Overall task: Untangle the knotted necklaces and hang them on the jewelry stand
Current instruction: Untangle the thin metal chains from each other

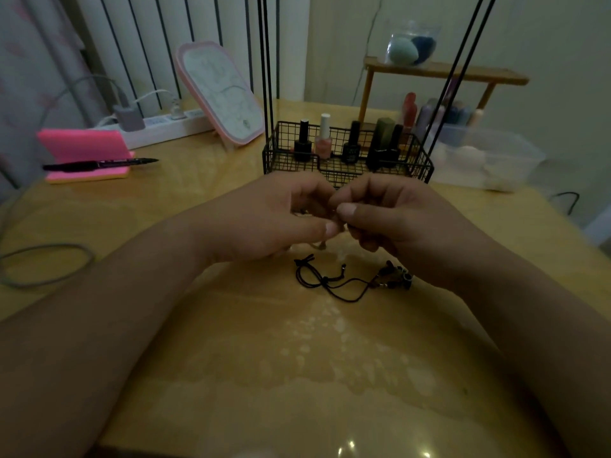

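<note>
Above desk (297, 375) centre: left hand (281, 219) and right hand (386, 216) both pinch a pale strand (319, 245), detail too small to read. 1 black cord necklace (330, 282) lies beneath. Step, likely: untangling. Next calls for fine picking at the knot.

A pink-framed mirror (220, 94) leans near the far edge of the table (297, 375), beside a white power strip (165, 127) with a grey charger (129, 118) plugged in. A black pen (99, 164) lies on a pink stand (84, 150) near the left edge, where a grey cable (46, 264) loops. Nail polish bottles (324, 137) stand mid-far. At the far right are a wooden shelf (443, 72) and a clear plastic box (486, 160).
</note>
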Tool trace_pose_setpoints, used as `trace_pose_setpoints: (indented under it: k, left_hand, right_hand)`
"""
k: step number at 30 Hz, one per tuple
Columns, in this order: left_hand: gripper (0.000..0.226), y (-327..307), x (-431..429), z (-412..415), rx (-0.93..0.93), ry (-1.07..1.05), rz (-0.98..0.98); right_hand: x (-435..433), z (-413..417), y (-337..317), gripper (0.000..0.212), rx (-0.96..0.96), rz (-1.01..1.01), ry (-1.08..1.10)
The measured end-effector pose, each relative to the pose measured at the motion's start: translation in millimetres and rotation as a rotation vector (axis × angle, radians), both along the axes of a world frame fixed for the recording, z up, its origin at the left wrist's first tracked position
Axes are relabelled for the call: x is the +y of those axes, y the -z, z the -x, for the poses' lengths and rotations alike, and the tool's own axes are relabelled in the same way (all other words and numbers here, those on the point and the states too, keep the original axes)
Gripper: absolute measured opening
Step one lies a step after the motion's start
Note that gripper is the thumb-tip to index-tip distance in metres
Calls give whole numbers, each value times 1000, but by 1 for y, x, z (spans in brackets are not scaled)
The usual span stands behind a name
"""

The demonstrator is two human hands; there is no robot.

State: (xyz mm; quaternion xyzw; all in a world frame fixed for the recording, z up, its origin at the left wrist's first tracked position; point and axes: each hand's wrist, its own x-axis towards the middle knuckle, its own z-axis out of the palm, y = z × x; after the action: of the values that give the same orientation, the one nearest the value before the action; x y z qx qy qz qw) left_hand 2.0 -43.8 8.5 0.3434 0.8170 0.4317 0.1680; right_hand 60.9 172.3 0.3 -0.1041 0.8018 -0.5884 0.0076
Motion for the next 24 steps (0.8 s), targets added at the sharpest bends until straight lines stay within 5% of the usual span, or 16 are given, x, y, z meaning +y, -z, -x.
trace_pose_setpoints:
  k: [5, 13, 24]
  left_hand:
    - [4, 1, 4, 0, 51, -37, -9]
    - [8, 3, 2, 0, 24, -32, -87]
    - [12, -4, 13, -9, 116, -160, -100]
  right_hand:
    - [0, 2, 3, 18, 20, 30, 39]
    - [2, 6, 7, 14, 44, 107, 113]
    - [-6, 1, -12, 10, 131, -115, 146]
